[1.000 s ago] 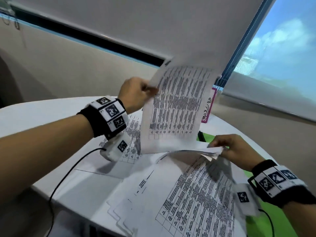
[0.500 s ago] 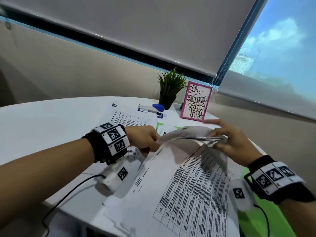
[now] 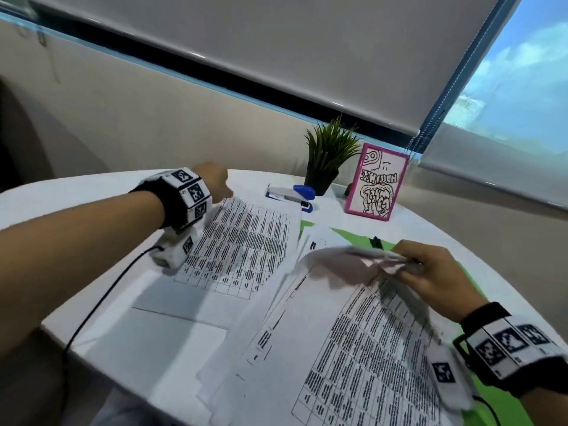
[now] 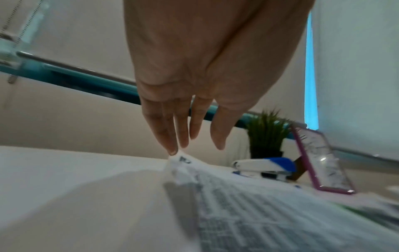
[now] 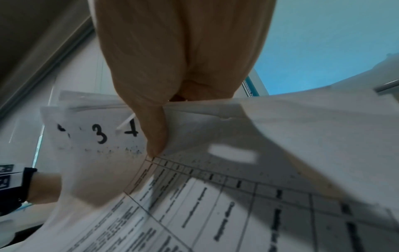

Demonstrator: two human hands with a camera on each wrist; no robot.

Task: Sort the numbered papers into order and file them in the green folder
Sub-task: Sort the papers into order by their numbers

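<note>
A printed sheet (image 3: 239, 244) lies flat on the white table (image 3: 76, 198) at the left. My left hand (image 3: 213, 179) is over its far left corner. In the left wrist view the fingers (image 4: 168, 139) hang straight and their tips touch that raised corner (image 4: 183, 159). My right hand (image 3: 412, 267) grips the lifted far ends of several sheets (image 3: 353, 342), which curl up off the pile. Its thumb (image 5: 155, 134) pinches them, and handwritten numbers (image 5: 99, 134) show on their corners. The green folder (image 3: 349, 235) lies under the pile, mostly hidden.
At the back stand a small potted plant (image 3: 329, 158), a blue and white stapler (image 3: 292, 195) and a pink-framed card (image 3: 378, 182). A black cable (image 3: 92, 309) runs from my left wrist over the table's near edge. More green shows at the lower right (image 3: 491, 410).
My left hand brought one sheet down from upright in the air, carried it left and laid it flat on the table. My right hand kept its grip on the lifted sheet ends.
</note>
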